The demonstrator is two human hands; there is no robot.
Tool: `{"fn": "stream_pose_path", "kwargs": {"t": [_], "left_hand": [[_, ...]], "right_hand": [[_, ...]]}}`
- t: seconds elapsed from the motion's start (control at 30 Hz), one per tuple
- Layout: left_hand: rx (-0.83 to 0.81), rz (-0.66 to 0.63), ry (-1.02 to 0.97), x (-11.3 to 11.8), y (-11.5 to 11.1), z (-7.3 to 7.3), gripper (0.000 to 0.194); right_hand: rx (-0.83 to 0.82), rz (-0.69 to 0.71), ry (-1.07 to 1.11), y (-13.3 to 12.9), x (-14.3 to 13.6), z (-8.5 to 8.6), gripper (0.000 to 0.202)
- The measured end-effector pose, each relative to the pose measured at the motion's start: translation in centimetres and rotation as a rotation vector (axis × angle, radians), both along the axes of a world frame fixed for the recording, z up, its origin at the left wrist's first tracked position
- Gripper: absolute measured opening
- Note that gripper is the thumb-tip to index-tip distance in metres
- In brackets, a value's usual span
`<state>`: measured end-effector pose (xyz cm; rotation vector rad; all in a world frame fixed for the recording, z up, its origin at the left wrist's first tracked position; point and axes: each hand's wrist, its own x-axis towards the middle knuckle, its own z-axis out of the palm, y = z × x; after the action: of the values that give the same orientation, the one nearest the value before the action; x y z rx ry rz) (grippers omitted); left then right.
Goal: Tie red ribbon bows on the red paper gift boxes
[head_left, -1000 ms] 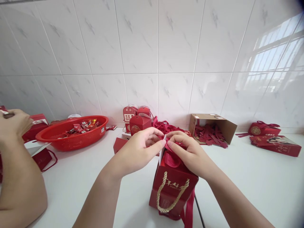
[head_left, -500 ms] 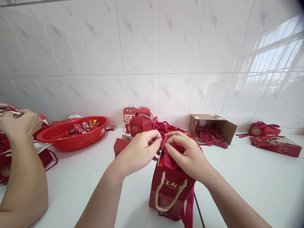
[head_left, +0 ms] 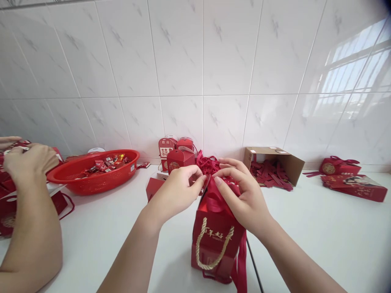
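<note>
A dark red gift box (head_left: pixel 214 256) with gold lettering and a twisted gold rope handle (head_left: pixel 210 266) stands upright before me. A red satin ribbon (head_left: pixel 215 202) lies over its top, and a long end of it hangs down the right side. My left hand (head_left: pixel 183 185) pinches the box's top edge between thumb and forefinger. From the right, my right hand (head_left: pixel 241 191) closes thumb and forefinger on the same top edge, beside the ribbon; its other fingers are stretched out. The exact grip at the fingertips is partly hidden.
A red plastic basin (head_left: pixel 100 185) of wrapped sweets stands left. Small red boxes (head_left: pixel 180 158) and a ribbon heap (head_left: pixel 209 162) lie behind my hands. An open carton (head_left: pixel 296 169) spills ribbons. Further right is a ribbon-tied box (head_left: pixel 340 165). At far left, another person's hands (head_left: pixel 29 162) work.
The gift box has turned slightly and shifted a little left, showing more lettering. My right hand's outer fingers have lifted and spread. The white edge between my fingertips has tilted out of sight.
</note>
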<state>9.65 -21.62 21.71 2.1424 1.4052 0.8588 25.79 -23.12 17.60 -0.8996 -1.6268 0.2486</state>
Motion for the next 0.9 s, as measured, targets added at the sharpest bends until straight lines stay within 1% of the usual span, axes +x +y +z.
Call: {"fn": "stream_pose_path", "kwargs": {"t": [0.07,0.13,0.17,0.23,0.33,0.4,0.43,0.47,0.5,0.53,0.57,0.63,0.7,0.73,0.77,0.8,0.83,0.9], "left_hand": [[-0.018,0.1,0.131,-0.8,0.9,-0.4,0.025],[-0.061,0.227,0.302,-2.0,2.1,-0.9,0.023],[-0.083,0.294,0.38,-2.7,2.8,-1.1,0.021],[-0.109,0.421,0.483,-4.2,4.2,-1.2,0.019],[-0.128,0.546,0.494,-6.8,5.9,-0.9,0.013],[-0.135,0.61,0.484,-8.2,6.4,-0.5,0.006],[-0.122,0.635,0.468,-8.7,6.4,-0.3,0.005],[-0.094,0.64,0.425,-9.0,6.2,-0.2,0.008],[-0.06,0.612,0.357,-9.1,5.9,0.0,0.013],[-0.033,0.539,0.275,-9.0,5.5,0.1,0.017],[-0.019,0.428,0.186,-8.6,5.1,0.2,0.021],[-0.052,0.14,0.039,-7.4,4.1,0.4,0.027],[-0.159,-0.134,-0.001,-5.8,3.3,0.3,0.03],[-0.207,-0.228,0.005,-5.1,3.1,0.2,0.03],[-0.245,-0.286,0.024,-4.4,3.1,0.1,0.032],[-0.271,-0.31,0.049,-3.9,3.1,-0.1,0.033],[-0.28,-0.305,0.072,-3.4,3.3,-0.4,0.035],[-0.257,-0.246,0.083,-2.5,3.6,-0.9,0.038]], "right_hand": [[0.04,-0.047,-0.002,-0.2,0.4,0.3,0.011],[0.01,-0.076,-0.05,-0.6,1.2,0.9,0.012],[-0.037,-0.077,-0.096,-0.9,1.8,1.3,0.013],[-0.193,-0.046,-0.223,-1.6,3.0,1.9,0.017],[-0.451,-0.022,-0.394,-2.7,4.8,2.3,0.026],[-0.555,-0.053,-0.463,-3.0,5.4,2.0,0.033],[-0.589,-0.067,-0.489,-3.0,5.6,1.8,0.035],[-0.621,-0.07,-0.512,-3.0,5.6,1.5,0.038],[-0.651,-0.059,-0.528,-2.8,5.6,1.3,0.04],[-0.679,-0.036,-0.536,-2.6,5.5,1.1,0.041],[-0.704,-0.003,-0.532,-2.3,5.4,0.9,0.041],[-0.731,0.063,-0.496,-1.8,5.2,0.6,0.041],[-0.728,0.11,-0.438,-1.3,5.2,0.4,0.041],[-0.725,0.135,-0.406,-1.1,5.2,0.3,0.04],[-0.729,0.165,-0.373,-0.9,5.2,0.3,0.04],[-0.743,0.204,-0.334,-0.7,5.3,0.2,0.04],[-0.767,0.247,-0.289,-0.6,5.3,0.1,0.039],[-0.821,0.325,-0.178,-0.3,5.4,0.0,0.038]]}}
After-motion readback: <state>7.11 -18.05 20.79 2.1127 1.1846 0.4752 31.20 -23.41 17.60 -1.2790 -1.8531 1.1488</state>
